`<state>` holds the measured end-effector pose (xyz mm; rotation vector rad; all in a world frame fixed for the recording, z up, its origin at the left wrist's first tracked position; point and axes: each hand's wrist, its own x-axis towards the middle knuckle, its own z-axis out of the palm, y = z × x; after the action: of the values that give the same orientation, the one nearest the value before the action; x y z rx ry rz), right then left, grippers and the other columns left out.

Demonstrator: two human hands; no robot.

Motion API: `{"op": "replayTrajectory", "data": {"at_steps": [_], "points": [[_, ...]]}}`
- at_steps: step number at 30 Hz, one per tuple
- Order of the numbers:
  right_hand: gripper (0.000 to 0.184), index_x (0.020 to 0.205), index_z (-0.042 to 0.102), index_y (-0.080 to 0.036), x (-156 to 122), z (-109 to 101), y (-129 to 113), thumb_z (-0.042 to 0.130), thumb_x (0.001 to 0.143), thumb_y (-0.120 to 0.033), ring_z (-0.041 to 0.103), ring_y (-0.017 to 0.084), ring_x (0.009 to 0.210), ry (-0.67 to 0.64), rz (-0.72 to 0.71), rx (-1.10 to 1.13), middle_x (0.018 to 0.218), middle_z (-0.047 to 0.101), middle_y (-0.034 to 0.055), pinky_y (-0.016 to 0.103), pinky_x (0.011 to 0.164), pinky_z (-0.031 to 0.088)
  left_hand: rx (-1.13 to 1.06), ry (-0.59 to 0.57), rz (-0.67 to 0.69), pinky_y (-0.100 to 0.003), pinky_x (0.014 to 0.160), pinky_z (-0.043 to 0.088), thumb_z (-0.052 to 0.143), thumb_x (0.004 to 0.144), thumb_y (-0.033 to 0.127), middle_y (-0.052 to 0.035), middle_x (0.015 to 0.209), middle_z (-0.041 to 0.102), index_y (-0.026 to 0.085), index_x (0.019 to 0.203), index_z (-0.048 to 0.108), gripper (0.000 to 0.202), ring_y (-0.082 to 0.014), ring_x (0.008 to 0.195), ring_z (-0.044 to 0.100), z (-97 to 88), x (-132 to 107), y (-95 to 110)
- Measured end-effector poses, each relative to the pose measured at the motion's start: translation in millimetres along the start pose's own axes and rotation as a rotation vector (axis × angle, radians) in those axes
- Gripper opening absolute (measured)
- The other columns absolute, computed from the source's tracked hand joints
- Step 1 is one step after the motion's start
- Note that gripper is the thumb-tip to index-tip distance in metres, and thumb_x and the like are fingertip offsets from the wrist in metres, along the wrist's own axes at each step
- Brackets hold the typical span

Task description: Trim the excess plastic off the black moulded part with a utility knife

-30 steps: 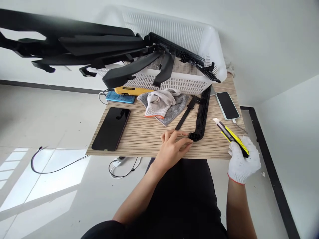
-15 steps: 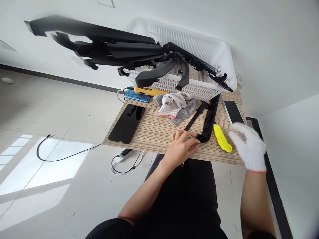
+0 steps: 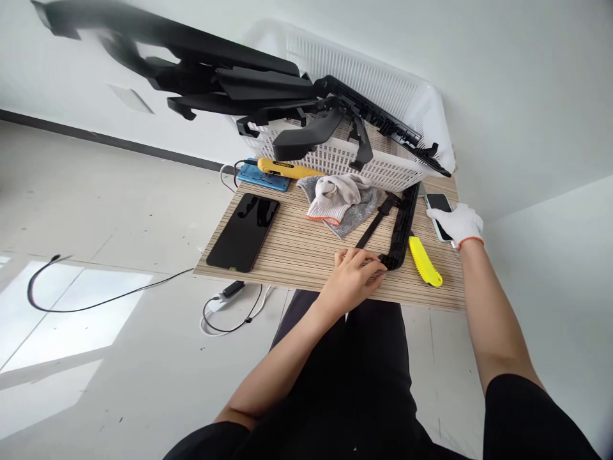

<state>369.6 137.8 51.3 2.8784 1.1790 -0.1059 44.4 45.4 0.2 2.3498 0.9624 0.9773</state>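
My bare left hand [image 3: 352, 278] is closed at the near edge of the striped wooden table [image 3: 297, 249], fingers pinching the near end of a long black plastic trim part [image 3: 402, 220] that lies flat. My right hand [image 3: 457, 222], in a white knit glove, is curled over the lower end of a light-coloured phone [image 3: 437, 201] at the table's right side. A yellow utility knife [image 3: 425, 262] lies loose on the table between the trim part and my right arm.
A white slatted basket [image 3: 383, 89] at the back holds several long black plastic parts [image 3: 239, 83] that stick out left. A dark phone [image 3: 243, 231], a spare glove [image 3: 335, 191] on a grey cloth, a yellow tool [image 3: 282, 168] and floor cables [image 3: 96, 300] are about.
My right hand put the yellow utility knife down on the table, then reached back to the light phone. My left hand stayed on the trim part's end.
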Motion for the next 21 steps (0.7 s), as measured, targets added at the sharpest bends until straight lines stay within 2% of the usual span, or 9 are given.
{"op": "replayTrajectory", "data": {"at_steps": [5,6,8,10,12,15,18,21], "points": [[0.091,0.130,0.062,-0.009,-7.5,-7.6,6.7,0.069,0.071,-0.077,0.061,0.042,0.120,0.023,-0.039,0.054,0.127,0.063,0.0279,0.052,0.097,0.047,0.032,-0.003,0.010,-0.037,0.091,0.037,0.067,0.097,0.026,-0.0045,0.112,0.072,0.025,0.104,0.073,0.009,-0.0209,0.106,0.060,1.0,-1.5,-1.0],[0.093,0.133,0.060,-0.009,-15.5,-9.9,11.0,0.070,0.070,-0.077,0.060,0.043,0.120,0.035,-0.045,0.088,0.129,0.062,0.0287,0.053,0.097,0.047,0.041,-0.001,0.017,-0.037,0.091,0.038,0.067,0.097,0.026,-0.0047,0.112,0.072,0.024,0.105,0.073,0.009,-0.0211,0.106,0.060,1.3,-1.6,-1.0],[0.099,0.144,0.052,-0.011,-41.5,-10.7,21.6,0.072,0.071,-0.075,0.057,0.044,0.126,0.152,-0.062,0.195,0.139,0.056,0.0295,0.055,0.100,0.045,0.062,-0.002,0.027,-0.037,0.092,0.038,0.067,0.097,0.027,-0.0053,0.115,0.071,0.024,0.108,0.072,0.012,-0.0216,0.107,0.059,1.7,-1.7,-0.7],[0.085,0.147,0.050,-0.019,-77.5,-3.0,32.4,0.065,0.081,-0.069,0.060,0.038,0.124,0.218,-0.140,0.343,0.138,0.060,0.0219,0.054,0.101,0.046,0.088,-0.012,0.027,-0.038,0.092,0.039,0.067,0.098,0.028,-0.0062,0.119,0.071,0.024,0.117,0.070,0.020,-0.0224,0.108,0.059,1.8,-1.5,-0.1],[0.083,0.147,0.051,-0.027,-114.9,11.6,40.7,0.069,0.078,-0.068,0.063,0.036,0.120,0.178,-0.226,0.393,0.135,0.065,0.0146,0.057,0.101,0.046,0.117,-0.030,0.020,-0.039,0.093,0.039,0.066,0.098,0.030,-0.0070,0.124,0.070,0.026,0.126,0.068,0.029,-0.0240,0.110,0.058,1.5,-1.1,0.7],[0.084,0.144,0.057,-0.026,-154.9,34.0,45.9,0.077,0.072,-0.065,0.059,0.040,0.124,0.143,-0.342,0.357,0.136,0.065,0.0144,0.060,0.100,0.047,0.165,-0.058,0.019,-0.042,0.097,0.039,0.065,0.098,0.033,-0.0079,0.131,0.068,0.028,0.131,0.068,0.034,-0.0267,0.114,0.055,1.3,-0.1,1.9],[0.060,0.133,0.068,-0.027,-167.0,46.9,48.3,0.074,0.079,-0.055,0.063,0.038,0.119,0.173,-0.317,0.407,0.127,0.072,0.0108,0.061,0.102,0.048,0.200,-0.065,0.010,-0.043,0.100,0.038,0.065,0.099,0.032,-0.0076,0.133,0.068,0.027,0.132,0.068,0.034,-0.0273,0.116,0.054,1.7,1.3,2.7],[0.047,0.126,0.072,-0.028,-165.0,52.7,55.8,0.070,0.084,-0.050,0.067,0.032,0.116,0.256,-0.224,0.644,0.125,0.074,0.0071,0.056,0.107,0.048,0.208,-0.083,-0.007,-0.042,0.102,0.036,0.064,0.099,0.032,-0.0077,0.132,0.069,0.023,0.138,0.063,0.040,-0.0269,0.116,0.054,2.4,2.5,3.0]]}}
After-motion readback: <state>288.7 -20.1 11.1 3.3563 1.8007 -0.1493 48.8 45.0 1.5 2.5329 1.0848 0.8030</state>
